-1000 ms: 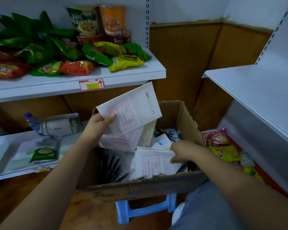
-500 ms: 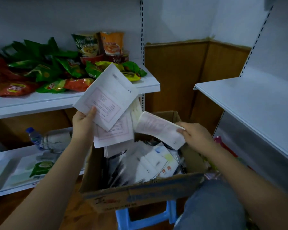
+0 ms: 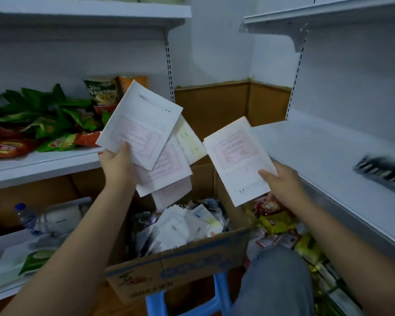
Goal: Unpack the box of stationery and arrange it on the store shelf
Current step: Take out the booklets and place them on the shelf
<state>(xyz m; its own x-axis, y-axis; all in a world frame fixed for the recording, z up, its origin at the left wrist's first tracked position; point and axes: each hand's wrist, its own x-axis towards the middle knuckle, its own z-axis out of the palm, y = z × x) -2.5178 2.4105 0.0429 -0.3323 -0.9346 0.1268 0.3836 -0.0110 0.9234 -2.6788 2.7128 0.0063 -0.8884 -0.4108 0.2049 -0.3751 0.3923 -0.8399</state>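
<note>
The print on the booklets (image 3: 144, 137) is too blurred to read. The left hand (image 3: 118, 165) pinches a fanned stack of them; the right hand (image 3: 281, 181) grips one booklet (image 3: 236, 158) (both above the box (image 3: 178, 263)). A white shelf (image 3: 328, 156) lies right, where a dark object (image 3: 383, 172) is smeared.

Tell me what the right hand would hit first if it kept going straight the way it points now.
The right hand points up and left, holding a paper booklet. Straight on, that booklet would likely meet the fanned booklets in the left hand first, though depth between them is unclear.
</note>
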